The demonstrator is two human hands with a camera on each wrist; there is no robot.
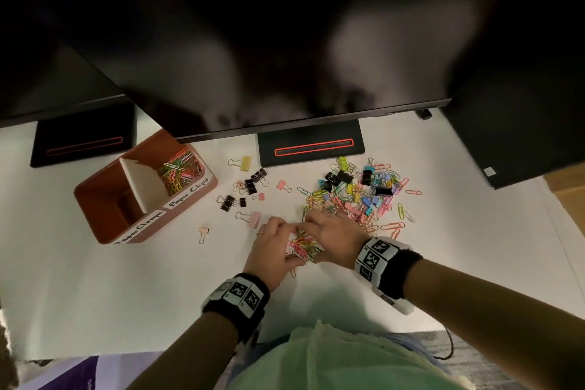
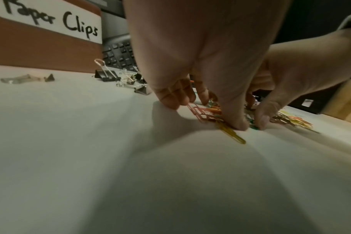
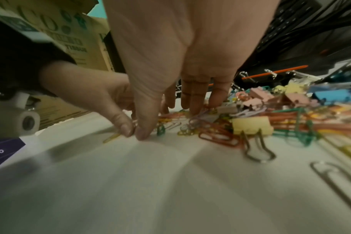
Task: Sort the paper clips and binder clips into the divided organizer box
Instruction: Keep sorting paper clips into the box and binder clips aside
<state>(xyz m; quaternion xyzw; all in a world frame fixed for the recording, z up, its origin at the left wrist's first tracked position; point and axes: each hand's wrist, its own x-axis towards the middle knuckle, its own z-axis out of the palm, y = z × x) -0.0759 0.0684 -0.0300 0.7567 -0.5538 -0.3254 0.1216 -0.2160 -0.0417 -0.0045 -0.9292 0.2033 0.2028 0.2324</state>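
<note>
A brown organizer box stands at the left; its far compartment, labelled "Paper Clips", holds colourful paper clips, and I see nothing in the near "Paper Clamps" compartment. My left hand and right hand face each other, fingers curled around a small heap of paper clips on the white table. Their thumbs nearly touch at the near side. A mixed pile of clips lies just behind the right hand. Loose binder clips are scattered between box and pile.
A dark monitor overhangs the back of the table, its stand base right behind the pile. A second stand sits behind the box. A black case blocks the right. A yellow binder clip lies beside my right hand.
</note>
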